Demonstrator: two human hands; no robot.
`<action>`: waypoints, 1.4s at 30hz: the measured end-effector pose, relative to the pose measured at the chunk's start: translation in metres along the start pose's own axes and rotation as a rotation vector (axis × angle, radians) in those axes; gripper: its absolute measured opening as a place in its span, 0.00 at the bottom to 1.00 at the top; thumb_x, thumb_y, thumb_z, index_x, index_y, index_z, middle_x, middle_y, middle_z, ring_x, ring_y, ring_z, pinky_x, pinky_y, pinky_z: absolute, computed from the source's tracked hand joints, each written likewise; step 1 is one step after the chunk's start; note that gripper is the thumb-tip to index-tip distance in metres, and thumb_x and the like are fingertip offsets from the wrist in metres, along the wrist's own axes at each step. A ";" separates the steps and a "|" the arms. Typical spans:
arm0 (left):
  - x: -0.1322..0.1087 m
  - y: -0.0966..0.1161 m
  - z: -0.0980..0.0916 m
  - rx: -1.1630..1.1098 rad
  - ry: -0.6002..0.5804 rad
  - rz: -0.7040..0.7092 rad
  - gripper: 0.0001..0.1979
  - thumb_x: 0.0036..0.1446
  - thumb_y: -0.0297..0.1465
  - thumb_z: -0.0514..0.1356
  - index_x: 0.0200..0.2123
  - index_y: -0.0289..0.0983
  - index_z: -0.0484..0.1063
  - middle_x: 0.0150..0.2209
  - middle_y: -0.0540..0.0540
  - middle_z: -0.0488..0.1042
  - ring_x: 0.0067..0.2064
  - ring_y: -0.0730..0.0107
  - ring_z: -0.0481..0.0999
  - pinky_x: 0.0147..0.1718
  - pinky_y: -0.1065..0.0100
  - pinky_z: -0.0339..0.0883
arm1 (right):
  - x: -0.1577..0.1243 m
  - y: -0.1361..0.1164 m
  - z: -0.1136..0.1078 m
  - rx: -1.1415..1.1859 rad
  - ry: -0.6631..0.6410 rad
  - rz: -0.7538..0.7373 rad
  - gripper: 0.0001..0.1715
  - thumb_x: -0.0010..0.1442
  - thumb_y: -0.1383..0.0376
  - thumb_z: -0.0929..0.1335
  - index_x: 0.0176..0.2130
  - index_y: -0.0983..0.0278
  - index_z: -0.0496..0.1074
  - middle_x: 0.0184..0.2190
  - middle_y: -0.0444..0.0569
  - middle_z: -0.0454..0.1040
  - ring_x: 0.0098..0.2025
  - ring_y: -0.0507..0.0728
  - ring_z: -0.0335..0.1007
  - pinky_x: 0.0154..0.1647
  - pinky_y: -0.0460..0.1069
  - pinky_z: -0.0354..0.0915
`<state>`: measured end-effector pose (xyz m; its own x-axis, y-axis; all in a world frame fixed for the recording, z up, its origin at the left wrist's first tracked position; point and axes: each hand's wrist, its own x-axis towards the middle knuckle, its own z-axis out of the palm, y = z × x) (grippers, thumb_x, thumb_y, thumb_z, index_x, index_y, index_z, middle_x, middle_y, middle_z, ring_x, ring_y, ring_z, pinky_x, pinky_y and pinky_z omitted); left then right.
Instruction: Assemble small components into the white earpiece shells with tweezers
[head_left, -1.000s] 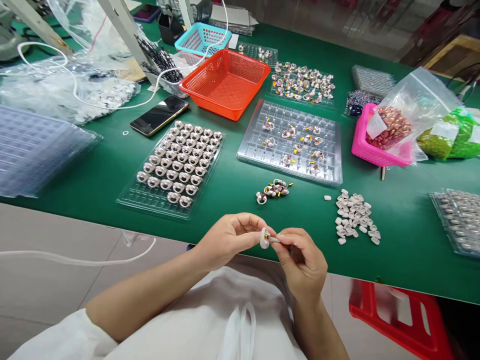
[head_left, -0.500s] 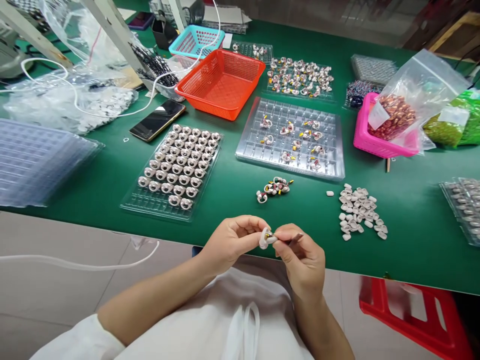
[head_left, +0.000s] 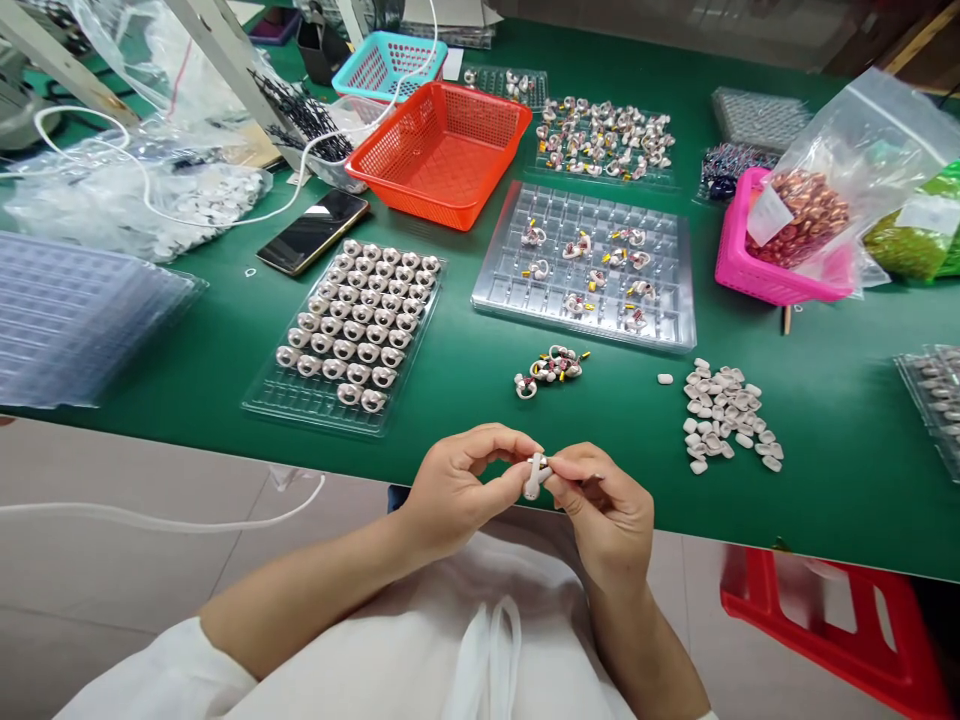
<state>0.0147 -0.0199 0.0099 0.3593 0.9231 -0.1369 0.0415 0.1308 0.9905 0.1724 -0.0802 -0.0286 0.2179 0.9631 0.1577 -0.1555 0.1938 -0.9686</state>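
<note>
Just past the table's front edge, my left hand (head_left: 469, 485) pinches a small white clip-on earbud (head_left: 534, 478) between thumb and fingertips. My right hand (head_left: 604, 505) closes on the same earbud from the other side, fingertips touching it. A thin dark stick-like tool, mostly hidden, lies within the right hand's fingers. Beyond the hands sits a small heap of earbud parts (head_left: 553, 368) with red and yellow bits. White oval caps (head_left: 726, 405) are piled to the right, one lying apart. At left, a clear tray (head_left: 262, 400) bears rows of pale earbud pieces.
A stacked clear tray (head_left: 491, 290) with scattered earbud parts stands ahead. Behind are a red basket (head_left: 439, 160), a blue basket (head_left: 390, 65) and a phone (head_left: 313, 232). A pink basket (head_left: 784, 285) with bagged parts is at right; a red stool (head_left: 825, 625) stands below.
The earbud has turned between my fingertips and now looks more upright and narrower. Both hands stay close together. The view has shifted slightly.
</note>
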 end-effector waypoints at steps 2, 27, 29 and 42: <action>0.000 -0.001 -0.001 0.045 0.008 0.048 0.04 0.55 0.26 0.66 0.34 0.32 0.81 0.32 0.43 0.81 0.33 0.68 0.79 0.33 0.70 0.73 | 0.000 0.000 0.000 0.007 0.001 0.001 0.17 0.61 0.75 0.74 0.43 0.54 0.82 0.36 0.45 0.78 0.35 0.52 0.73 0.28 0.46 0.65; 0.002 -0.008 -0.010 0.172 -0.143 0.436 0.14 0.61 0.19 0.62 0.46 0.36 0.83 0.34 0.42 0.83 0.35 0.68 0.80 0.35 0.69 0.74 | 0.009 -0.013 -0.009 -0.064 -0.111 0.260 0.10 0.64 0.64 0.73 0.46 0.54 0.82 0.33 0.44 0.75 0.29 0.50 0.67 0.27 0.45 0.65; 0.001 -0.007 -0.011 0.166 -0.166 0.449 0.15 0.62 0.18 0.61 0.48 0.36 0.82 0.34 0.43 0.83 0.35 0.69 0.80 0.36 0.70 0.74 | 0.008 -0.013 -0.011 -0.085 -0.118 0.245 0.10 0.65 0.64 0.72 0.46 0.54 0.81 0.33 0.45 0.75 0.30 0.51 0.68 0.28 0.46 0.65; -0.005 -0.006 -0.006 0.149 -0.066 0.399 0.10 0.59 0.22 0.67 0.43 0.36 0.84 0.33 0.41 0.84 0.34 0.66 0.82 0.35 0.69 0.76 | 0.002 -0.013 -0.012 -0.178 -0.159 0.172 0.10 0.66 0.64 0.70 0.47 0.57 0.80 0.37 0.48 0.76 0.35 0.54 0.70 0.33 0.49 0.66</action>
<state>0.0068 -0.0227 0.0040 0.4327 0.8651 0.2537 0.0191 -0.2901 0.9568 0.1869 -0.0829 -0.0184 0.0475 0.9989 0.0030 -0.0024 0.0031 -1.0000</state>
